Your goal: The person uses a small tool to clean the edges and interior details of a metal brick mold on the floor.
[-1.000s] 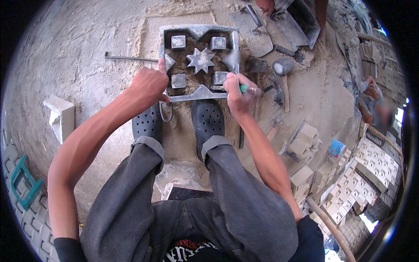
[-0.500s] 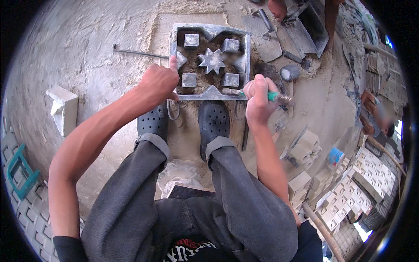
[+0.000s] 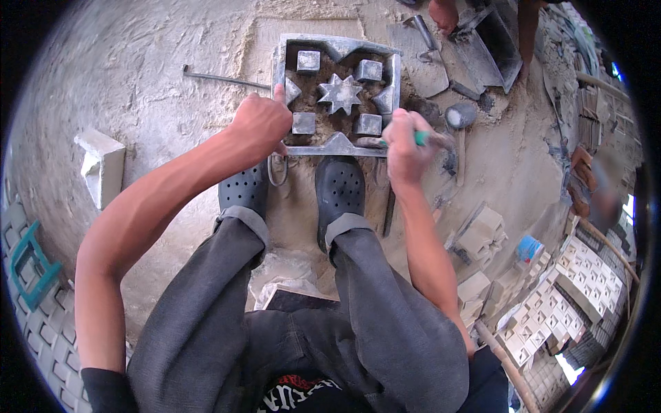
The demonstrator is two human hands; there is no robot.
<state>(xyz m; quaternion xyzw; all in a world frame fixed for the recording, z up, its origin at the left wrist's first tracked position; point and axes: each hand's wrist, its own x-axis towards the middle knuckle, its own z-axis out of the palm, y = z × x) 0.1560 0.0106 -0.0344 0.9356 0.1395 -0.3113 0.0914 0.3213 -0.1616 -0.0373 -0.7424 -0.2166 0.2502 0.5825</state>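
Note:
A grey metal mould [image 3: 337,150] with square blocks and a many-pointed star [image 3: 339,93] inside lies on the ground in front of my feet. Dark, sandy material shows between these shapes. My left hand [image 3: 263,124] grips the mould's near left corner, its index finger along the left wall and the thumb at the near edge. In my right hand [image 3: 407,148], fingers closed, is a slim green-handled tool [image 3: 421,138]. Its tip lies by the mould's near right corner. The hand is smeared by motion, and I cannot make out the tool's exact kind.
A hooked metal rod [image 3: 224,78] touches the mould's left side. To the right are a trowel [image 3: 428,69], a mallet-like tool [image 3: 460,115] and a metal trough [image 3: 497,48] beside another person's hand [image 3: 444,15]. A pale block [image 3: 103,165] lies left; patterned blocks [image 3: 551,310] are stacked right.
My right hand has turned slightly with the green-handled tool, staying by the mould's near right corner. My left hand keeps its hold. The whole view has shifted a little.

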